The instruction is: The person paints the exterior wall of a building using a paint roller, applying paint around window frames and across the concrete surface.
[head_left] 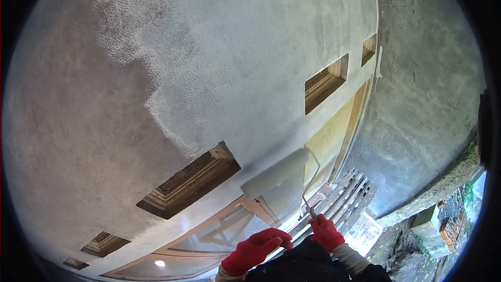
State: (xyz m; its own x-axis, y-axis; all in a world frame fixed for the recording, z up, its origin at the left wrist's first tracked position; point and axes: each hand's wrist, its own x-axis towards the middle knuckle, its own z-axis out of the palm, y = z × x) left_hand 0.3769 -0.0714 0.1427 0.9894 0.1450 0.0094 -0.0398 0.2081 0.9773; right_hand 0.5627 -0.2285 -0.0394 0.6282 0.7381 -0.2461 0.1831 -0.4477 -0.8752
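Observation:
My right hand (326,234), in a red glove, is wrapped round the handle of a paint roller (275,173). The roller's bent wire frame runs up to a wide pale sleeve, which lies at the lower part of the wall (250,57); whether it touches cannot be told. To the left, my left hand (254,250), also red-gloved, is held apart from the roller, its fingers loosely bent and nothing visible in them. Lighter, stippled wet coating covers the wall's middle, ending in a ragged edge against the darker bare surface on the left.
Recessed rectangular openings (189,180) (327,83) break the wall. Below are a wood-framed window (219,232) and a slatted wooden platform (350,198). A grey side wall (422,89) meets it on the right. Bricks (453,231) and rubble lie at lower right.

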